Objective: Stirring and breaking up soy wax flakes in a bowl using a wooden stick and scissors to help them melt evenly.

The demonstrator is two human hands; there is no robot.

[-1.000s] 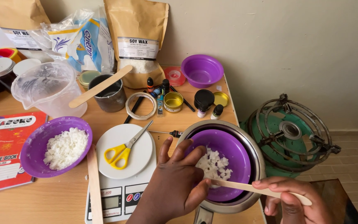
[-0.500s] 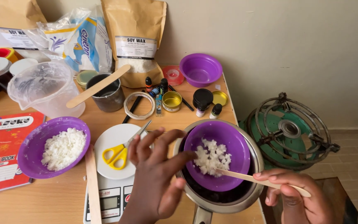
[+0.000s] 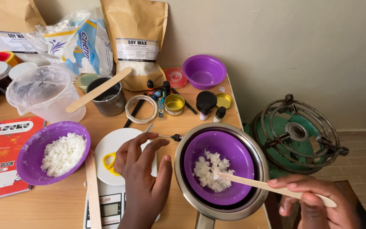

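Observation:
My right hand [image 3: 318, 203] grips a flat wooden stick [image 3: 255, 183] whose tip rests in white wax flakes [image 3: 210, 170] inside a purple bowl [image 3: 234, 152]. That bowl sits in a steel pot [image 3: 257, 203]. My left hand [image 3: 142, 176] hovers with fingers spread and nothing in it, over a white plate [image 3: 111, 142] that lies on a kitchen scale [image 3: 109, 208]. Yellow-handled scissors [image 3: 109, 163] lie on the plate, mostly hidden under this hand. A second purple bowl [image 3: 30, 154] of wax flakes [image 3: 64, 153] stands to the left.
At the back stand brown paper bags [image 3: 138, 38], a clear jug [image 3: 43, 93], a dark tin [image 3: 109, 101] with a wooden stick, an empty purple bowl [image 3: 204, 71], small bottles and tins. A red exercise book [image 3: 1, 144] lies left. A green burner [image 3: 295, 135] sits right, off the table.
My left hand has drawn back from the pot's rim leftward over the plate and scissors. The right hand still holds the stick in the flakes.

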